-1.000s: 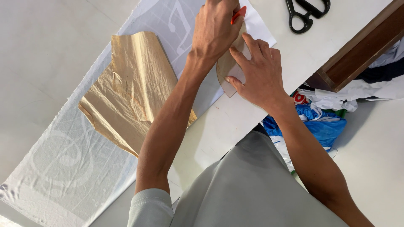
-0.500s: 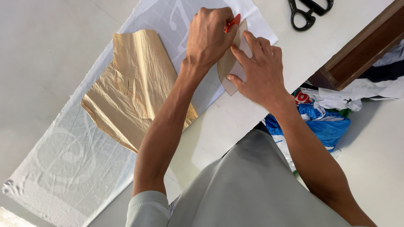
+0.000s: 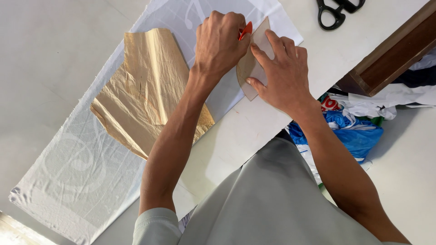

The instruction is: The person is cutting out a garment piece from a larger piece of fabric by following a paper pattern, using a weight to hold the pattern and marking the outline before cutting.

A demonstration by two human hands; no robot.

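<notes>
My left hand (image 3: 221, 40) is closed around a small red marker (image 3: 245, 30), its tip against the edge of a small tan paper pattern piece (image 3: 252, 68). My right hand (image 3: 281, 72) lies flat on that piece, fingers spread, pressing it onto a pale grey-white patterned cloth (image 3: 86, 168) spread over the white table (image 3: 318, 59). A larger crinkled tan paper pattern (image 3: 145, 90) rests on the cloth to the left, partly under my left forearm.
Black-handled scissors (image 3: 338, 10) lie at the table's far edge. A dark wooden edge (image 3: 390, 50) runs along the right. Below it sits a heap of blue and white bags and cloth (image 3: 359, 122).
My left hand with the red marker has slid a little along the small pattern's edge. My right hand stays pressed on it.
</notes>
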